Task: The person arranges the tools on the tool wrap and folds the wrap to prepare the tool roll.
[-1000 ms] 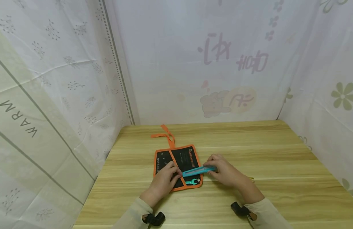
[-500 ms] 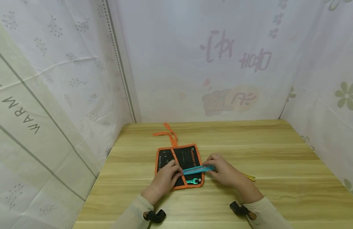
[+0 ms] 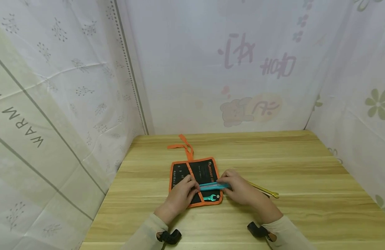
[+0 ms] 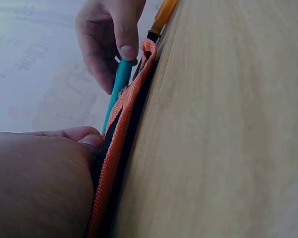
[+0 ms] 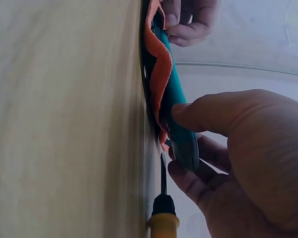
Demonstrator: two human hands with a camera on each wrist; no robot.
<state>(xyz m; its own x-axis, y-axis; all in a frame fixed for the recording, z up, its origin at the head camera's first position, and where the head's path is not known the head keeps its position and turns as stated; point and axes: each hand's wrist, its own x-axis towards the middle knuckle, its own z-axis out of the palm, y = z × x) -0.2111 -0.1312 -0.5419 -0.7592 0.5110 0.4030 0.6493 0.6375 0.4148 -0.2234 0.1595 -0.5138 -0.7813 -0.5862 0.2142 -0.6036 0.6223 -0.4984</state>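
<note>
A black tool pouch [image 3: 202,172] with orange edging lies on the table. My left hand [image 3: 181,195] pinches the orange edge of its pocket between thumb and fingers. In my right hand [image 3: 239,187] is a teal utility knife [image 3: 211,186], held by its rear end between thumb and fingers. The knife's front end is at the pocket opening, hidden by the pouch edge and my left fingers; in the right wrist view its body [image 5: 175,91] lies along the pouch's wavy orange trim [image 5: 160,69]. A green open-end wrench [image 3: 210,198] sits in the pocket beside it.
A yellow wrench [image 3: 265,190] lies on the table [image 3: 304,166] to the right, partly behind my right hand. A screwdriver [image 5: 164,218] with a yellow handle lies near the pouch. Orange ties [image 3: 188,151] extend from its far edge. Patterned curtains [image 3: 192,69] surround the table.
My right hand has moved left toward the pouch, bringing the utility knife slightly farther into the pocket. More of the yellow wrench now shows. My left hand keeps its grip on the pouch.
</note>
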